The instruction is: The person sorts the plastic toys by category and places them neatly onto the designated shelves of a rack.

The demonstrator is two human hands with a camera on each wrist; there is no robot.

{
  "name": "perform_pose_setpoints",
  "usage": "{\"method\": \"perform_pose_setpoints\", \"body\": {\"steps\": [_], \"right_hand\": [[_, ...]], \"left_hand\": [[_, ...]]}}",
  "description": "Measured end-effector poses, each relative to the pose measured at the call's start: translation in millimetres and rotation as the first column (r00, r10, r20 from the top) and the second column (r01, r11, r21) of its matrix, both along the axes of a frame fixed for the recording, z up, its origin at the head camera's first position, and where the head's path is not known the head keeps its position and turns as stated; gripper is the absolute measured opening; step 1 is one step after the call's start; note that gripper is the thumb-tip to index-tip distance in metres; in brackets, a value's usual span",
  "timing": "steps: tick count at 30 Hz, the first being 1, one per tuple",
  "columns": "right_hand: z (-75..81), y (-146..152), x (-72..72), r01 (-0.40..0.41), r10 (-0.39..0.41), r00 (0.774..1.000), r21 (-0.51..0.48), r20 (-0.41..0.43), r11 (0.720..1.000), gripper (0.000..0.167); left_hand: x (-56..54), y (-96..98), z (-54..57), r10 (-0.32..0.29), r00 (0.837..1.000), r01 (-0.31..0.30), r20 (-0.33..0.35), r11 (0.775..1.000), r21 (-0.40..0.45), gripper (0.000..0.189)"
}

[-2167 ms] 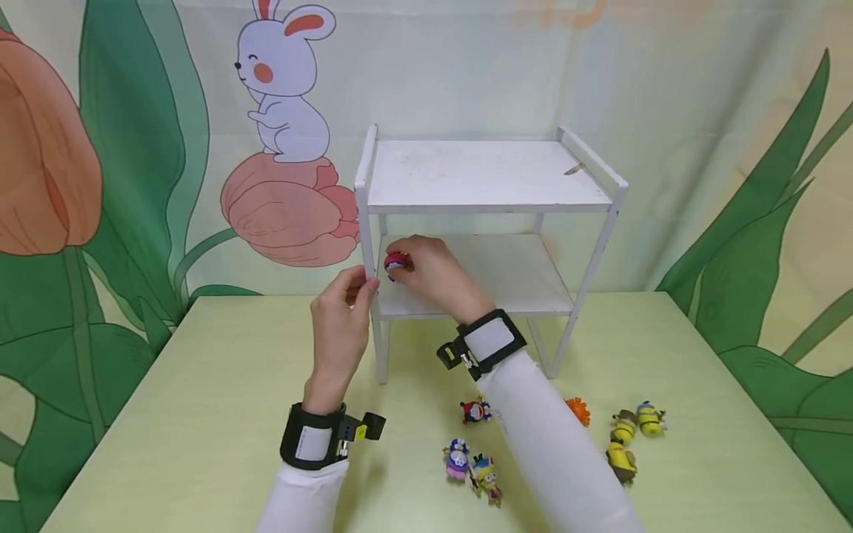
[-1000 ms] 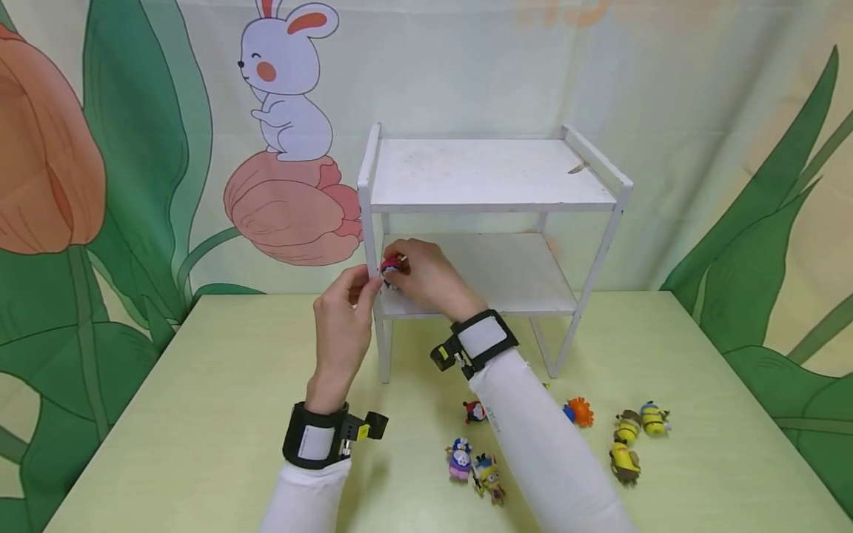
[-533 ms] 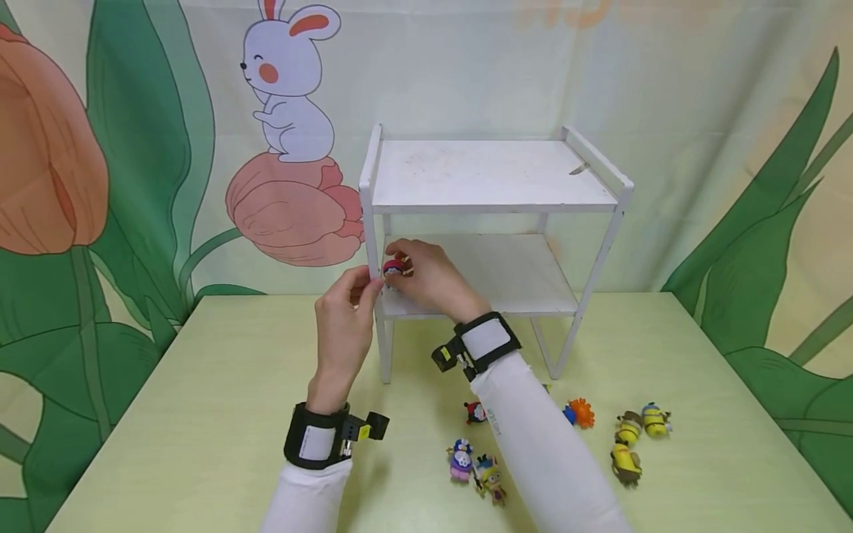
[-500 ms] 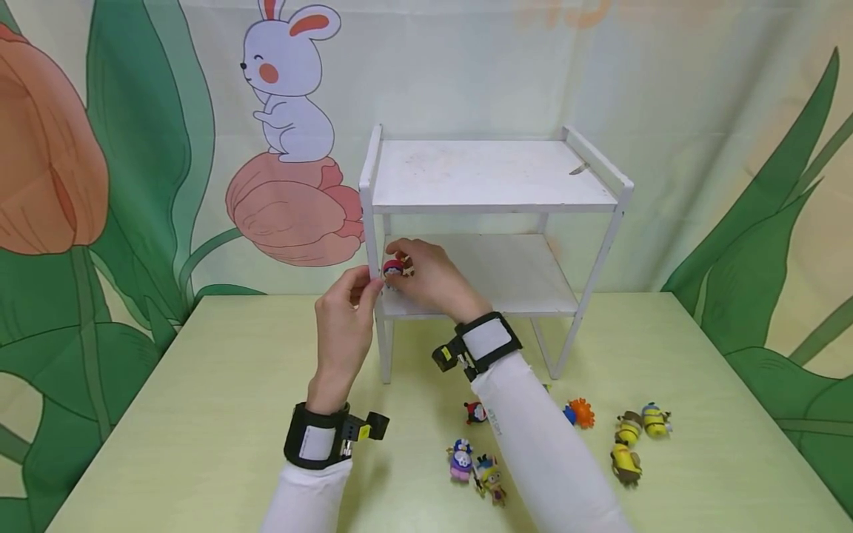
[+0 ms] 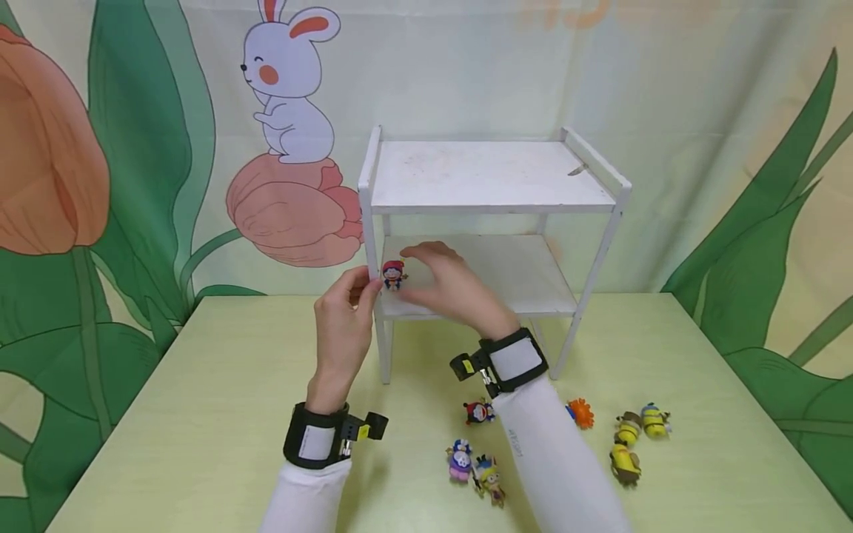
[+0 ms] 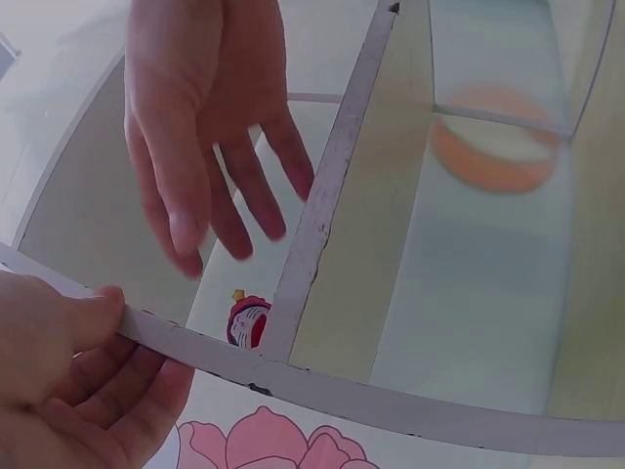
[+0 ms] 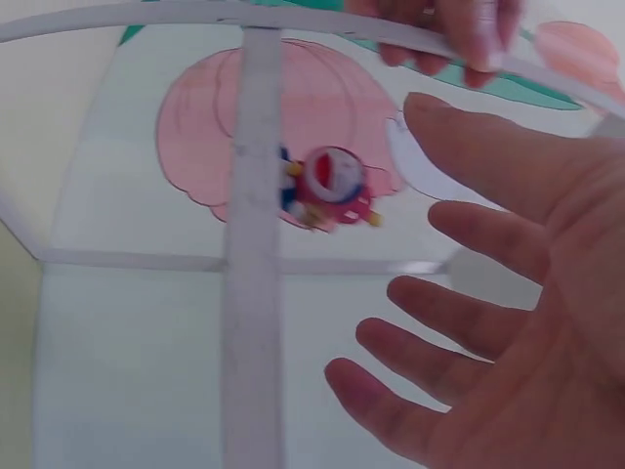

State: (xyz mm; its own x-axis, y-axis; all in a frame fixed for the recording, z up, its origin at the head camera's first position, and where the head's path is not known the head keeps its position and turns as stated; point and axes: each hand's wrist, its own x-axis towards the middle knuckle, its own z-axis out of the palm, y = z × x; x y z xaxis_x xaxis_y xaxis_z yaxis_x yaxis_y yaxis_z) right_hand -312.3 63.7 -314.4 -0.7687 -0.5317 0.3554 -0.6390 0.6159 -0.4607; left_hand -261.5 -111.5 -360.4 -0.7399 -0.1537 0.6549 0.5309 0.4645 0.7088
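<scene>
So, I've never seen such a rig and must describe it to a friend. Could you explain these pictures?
There's no machine: these are a person's bare left hand and right hand, each wrist strapped with a black band. The wide view comes from a camera worn on the head; the two close views come from cameras worn on the wrists. The left hand grips the left front post of a white rack. The right hand, open and holding nothing, is beside a red-hatted figurine that stands on the lower shelf. On the table are other small toys, several of them yellow.
</scene>
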Motion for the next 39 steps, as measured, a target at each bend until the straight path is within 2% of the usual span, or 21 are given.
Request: {"method": "perform_pose_setpoints", "body": {"steps": [5,9,19,28,39], "right_hand": [[2.4,26.4,20.5,0.001,-0.001,1.0,-0.02,-0.024,1.0,0.054],[0.7,49.6,35.2,0.039,-0.039,0.999,-0.012,-0.025,0.999,0.053],[-2.4,88.1,61.4,0.058,-0.06,0.995,-0.034,-0.075,0.998,0.051],[-9.3,111.8,76.7,0.098,-0.098,0.995,-0.017,-0.014,0.995,0.05],[-24.0,129.8,86.0,0.13,-0.128,0.98,0.0,0.15,0.992,0.045]], "left_hand": [[0.0,1.3,0.4,0.011,1.0,-0.011,0.005,1.0,-0.001,0.025],[0.4,2.6,0.7,0.014,1.0,-0.014,0.007,1.0,0.0,0.025],[0.7,1.1,1.8,0.029,1.0,-0.029,0.01,0.999,-0.014,0.026],[0.6,4.0,0.2,0.021,1.0,-0.021,0.006,1.0,-0.013,0.026],[-0.7,5.4,0.1,0.018,1.0,-0.018,0.005,1.0,-0.006,0.025]]}}
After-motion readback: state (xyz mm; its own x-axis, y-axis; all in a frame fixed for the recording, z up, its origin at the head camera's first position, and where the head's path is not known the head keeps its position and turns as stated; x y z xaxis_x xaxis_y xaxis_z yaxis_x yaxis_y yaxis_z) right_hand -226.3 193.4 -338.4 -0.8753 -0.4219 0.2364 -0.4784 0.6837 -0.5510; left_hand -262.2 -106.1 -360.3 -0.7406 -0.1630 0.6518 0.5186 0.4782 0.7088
